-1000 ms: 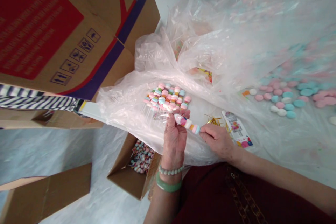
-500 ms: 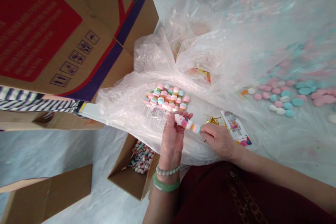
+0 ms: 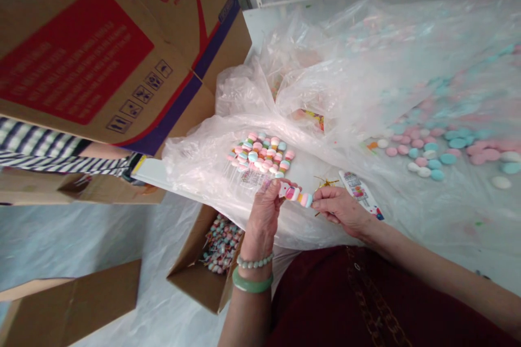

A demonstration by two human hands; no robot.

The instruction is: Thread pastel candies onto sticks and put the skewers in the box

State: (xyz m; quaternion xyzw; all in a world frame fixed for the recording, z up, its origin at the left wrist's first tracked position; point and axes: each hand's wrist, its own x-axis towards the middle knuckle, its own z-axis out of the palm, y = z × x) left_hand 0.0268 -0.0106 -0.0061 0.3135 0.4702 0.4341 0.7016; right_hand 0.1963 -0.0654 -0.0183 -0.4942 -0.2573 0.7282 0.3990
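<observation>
My left hand (image 3: 266, 209) is closed around one end of a candy skewer (image 3: 300, 197) with pink, white, orange and blue pieces and a printed card or wrapper at its left part. My right hand (image 3: 337, 207) pinches the skewer's other end, by the blue piece. Just beyond my left hand, a pile of similar candy skewers (image 3: 262, 152) lies on the plastic sheet. Gold twist ties (image 3: 326, 182) and a printed card (image 3: 360, 193) lie beside my right hand.
A large cardboard box (image 3: 175, 21) stands at the left, with a person's striped sleeve (image 3: 44, 138) below it. An open box of skewers (image 3: 195, 265) is under the table edge. Loose candies (image 3: 431, 154) lie at the right on plastic.
The view has shifted slightly. My left hand's fingers have closed more over the skewer's left end, and the printed part shows less. My right hand still pinches the other end.
</observation>
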